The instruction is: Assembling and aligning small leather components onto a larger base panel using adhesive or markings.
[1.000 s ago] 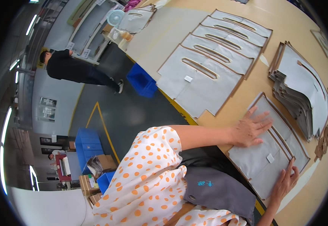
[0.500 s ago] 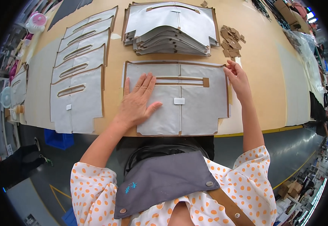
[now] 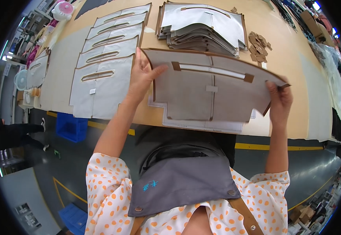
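Observation:
A grey fabric panel (image 3: 190,96) with brown edging, a long slot and a small white label hangs tilted above the table's near edge. Its upper left corner is pinched in my left hand (image 3: 142,74), thumb on the front face. At the upper right corner my right hand (image 3: 281,98) grips the panel, fingers behind it. Beneath the panel lies a white paper template (image 3: 205,124) with printed lines, mostly covered. Brown patches sit at both ends of the slot.
Overlapping grey panels (image 3: 104,90) lie in a row at left. Behind the held panel rises a stack of similar panels (image 3: 217,17), with loose brown patches (image 3: 258,45) to its right. A blue crate (image 3: 70,127) stands on the floor; a person (image 3: 17,133) is at far left.
The panel lay flat under my left palm; now both hands hold it raised by its upper corners. The template beneath has come into view. The whole view has shifted.

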The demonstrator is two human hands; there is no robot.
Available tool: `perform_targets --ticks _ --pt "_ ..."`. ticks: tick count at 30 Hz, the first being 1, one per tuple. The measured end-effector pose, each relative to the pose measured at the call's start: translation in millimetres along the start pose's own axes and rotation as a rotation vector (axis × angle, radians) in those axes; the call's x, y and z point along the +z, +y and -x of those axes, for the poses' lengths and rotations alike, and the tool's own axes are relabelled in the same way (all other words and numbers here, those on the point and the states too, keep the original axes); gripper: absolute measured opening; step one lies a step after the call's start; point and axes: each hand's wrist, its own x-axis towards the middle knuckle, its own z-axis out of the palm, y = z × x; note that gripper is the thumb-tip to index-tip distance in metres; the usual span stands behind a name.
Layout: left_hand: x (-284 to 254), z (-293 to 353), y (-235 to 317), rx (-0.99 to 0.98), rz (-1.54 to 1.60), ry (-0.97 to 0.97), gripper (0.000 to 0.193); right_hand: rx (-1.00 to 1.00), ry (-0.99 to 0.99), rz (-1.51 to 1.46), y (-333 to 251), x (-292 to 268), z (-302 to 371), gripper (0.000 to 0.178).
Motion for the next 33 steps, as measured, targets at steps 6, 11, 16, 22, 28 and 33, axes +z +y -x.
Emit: perform_targets --ticks 6,11,16,22,28,33 --pt "-12.9 -1.4 70.6 0.237 -0.108 -0.126 0.015 -0.353 0.013 -0.129 -30.8 -37.3 -9.5 0.011" --pt "-42.1 47.4 47.7 0.632 -0.858 -0.243 0.012 -0.392 -0.347 0.391 4.6 -39.0 36.0 0.013" --pt "-48.4 73.0 2.7 0.641 -1.066 -0.445 0.018 -0.442 -0.533 0.627 47.5 -30.4 68.1 0.015" --pt "-41.7 74.9 6.4 0.67 -1.289 -0.715 0.051 -0.363 -0.639 0.747 52.5 -33.8 78.7 0.048" --pt "-34.3 76.6 22.8 0.61 -1.417 -0.803 0.07 -0.334 -0.863 0.939 35.6 -30.2 68.0 0.069" --pt "-36.3 66.7 23.6 0.598 -1.4 -0.839 0.071 -0.307 -0.913 0.947 40.2 -31.7 57.0 0.066"
